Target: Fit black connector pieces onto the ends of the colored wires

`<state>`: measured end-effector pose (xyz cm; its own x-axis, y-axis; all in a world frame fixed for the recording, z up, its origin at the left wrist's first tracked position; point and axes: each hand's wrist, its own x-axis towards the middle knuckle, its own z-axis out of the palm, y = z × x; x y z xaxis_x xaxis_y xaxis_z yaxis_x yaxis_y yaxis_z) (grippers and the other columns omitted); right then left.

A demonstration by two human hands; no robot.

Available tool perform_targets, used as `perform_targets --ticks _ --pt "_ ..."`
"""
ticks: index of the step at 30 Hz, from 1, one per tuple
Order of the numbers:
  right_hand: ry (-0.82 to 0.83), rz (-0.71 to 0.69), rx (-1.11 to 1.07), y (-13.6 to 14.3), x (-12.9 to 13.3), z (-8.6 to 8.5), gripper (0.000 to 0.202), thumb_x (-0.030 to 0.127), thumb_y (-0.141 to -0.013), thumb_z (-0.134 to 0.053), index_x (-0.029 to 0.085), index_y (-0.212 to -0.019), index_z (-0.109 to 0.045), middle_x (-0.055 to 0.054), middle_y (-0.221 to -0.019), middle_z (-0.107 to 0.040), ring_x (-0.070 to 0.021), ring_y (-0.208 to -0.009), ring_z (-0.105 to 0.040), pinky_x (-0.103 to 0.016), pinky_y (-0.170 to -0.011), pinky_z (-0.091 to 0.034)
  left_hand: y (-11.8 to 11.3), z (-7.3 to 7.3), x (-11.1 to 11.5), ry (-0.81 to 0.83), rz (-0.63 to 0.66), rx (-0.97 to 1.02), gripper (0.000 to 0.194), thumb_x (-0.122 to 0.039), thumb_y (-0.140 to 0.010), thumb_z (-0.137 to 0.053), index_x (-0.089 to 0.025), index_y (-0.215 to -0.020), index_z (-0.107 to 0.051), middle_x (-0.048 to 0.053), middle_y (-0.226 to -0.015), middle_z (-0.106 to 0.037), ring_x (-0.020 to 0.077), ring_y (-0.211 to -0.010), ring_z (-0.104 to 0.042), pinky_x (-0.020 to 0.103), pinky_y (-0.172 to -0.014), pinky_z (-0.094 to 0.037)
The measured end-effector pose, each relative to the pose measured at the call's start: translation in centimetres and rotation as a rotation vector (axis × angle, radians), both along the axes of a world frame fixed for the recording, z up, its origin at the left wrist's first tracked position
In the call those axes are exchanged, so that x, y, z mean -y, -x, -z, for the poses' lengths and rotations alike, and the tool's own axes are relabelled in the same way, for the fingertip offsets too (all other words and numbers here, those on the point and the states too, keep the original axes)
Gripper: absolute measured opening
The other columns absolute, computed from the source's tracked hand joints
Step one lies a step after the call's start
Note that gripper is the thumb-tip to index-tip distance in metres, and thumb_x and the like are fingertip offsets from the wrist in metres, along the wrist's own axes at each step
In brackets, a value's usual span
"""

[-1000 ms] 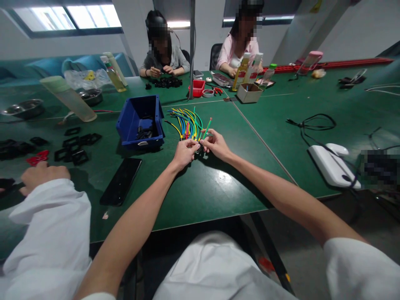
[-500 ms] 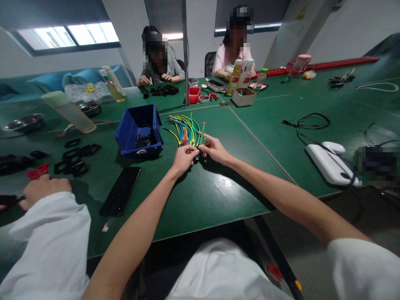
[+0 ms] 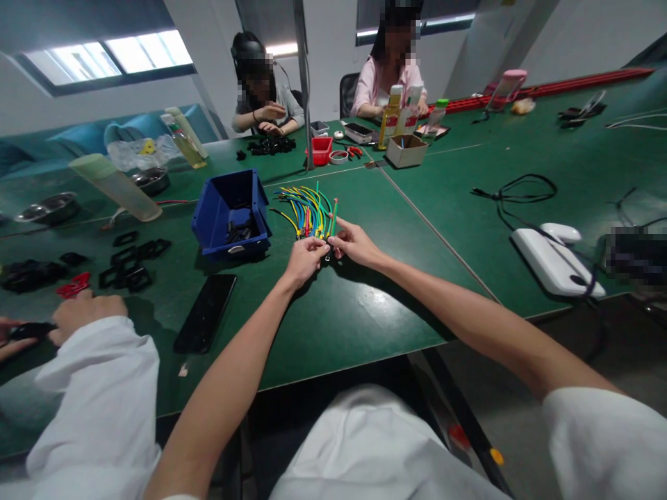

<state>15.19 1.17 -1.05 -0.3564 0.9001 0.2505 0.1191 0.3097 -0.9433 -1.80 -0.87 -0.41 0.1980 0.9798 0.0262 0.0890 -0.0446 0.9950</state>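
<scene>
A bundle of blue, yellow and green wires [image 3: 307,205] lies on the green table [image 3: 359,319]. At its near end my left hand [image 3: 306,261] pinches a small dark piece, too small to make out. My right hand [image 3: 355,244] meets it there, fingers closed around the same small piece and a green wire [image 3: 334,217] that stands up beside the bundle. The fingertips of both hands nearly touch. A small pale ring-like end [image 3: 327,258] shows just below them.
Left of the wires stands a blue bin [image 3: 229,215] with dark parts. A black phone [image 3: 205,312] lies nearer. At the far left a co-worker's hand [image 3: 88,316] is by a red tool [image 3: 73,285]. A white device [image 3: 555,262] with cables lies right.
The view has shifted slightly. Both my hands stay together at the wire ends with little change. Across the table, one person's hand has lifted over the other.
</scene>
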Motion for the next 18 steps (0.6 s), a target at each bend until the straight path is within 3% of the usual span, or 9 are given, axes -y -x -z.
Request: perform_targets --ticks 11,18 --pt "-0.015 -0.07 -0.061 0.01 -0.6 0.7 0.074 0.032 -0.085 -0.063 0.011 -0.147 -0.03 0.008 -0.059 -0.057 -0.0088 -0.047 -0.053 -0.019 -0.046 -0.041 -0.03 -0.25 0.18 0.011 -0.012 0.038 0.021 -0.03 -0.068 -0.072 -0.013 -0.072 -0.06 -0.005 -0.051 -0.051 0.0036 -0.037 -0.039 0.018 -0.037 -0.03" --pt "-0.003 -0.069 -0.13 0.36 -0.46 0.59 0.057 0.029 -0.084 -0.063 0.013 -0.133 -0.041 0.008 -0.06 -0.055 -0.0082 -0.048 -0.052 -0.02 -0.048 -0.042 0.2 0.18 -0.04 0.045 0.008 0.054 0.021 -0.032 -0.069 -0.07 -0.015 -0.075 -0.059 -0.006 -0.05 -0.051 0.0047 -0.033 -0.038 0.018 -0.032 -0.024"
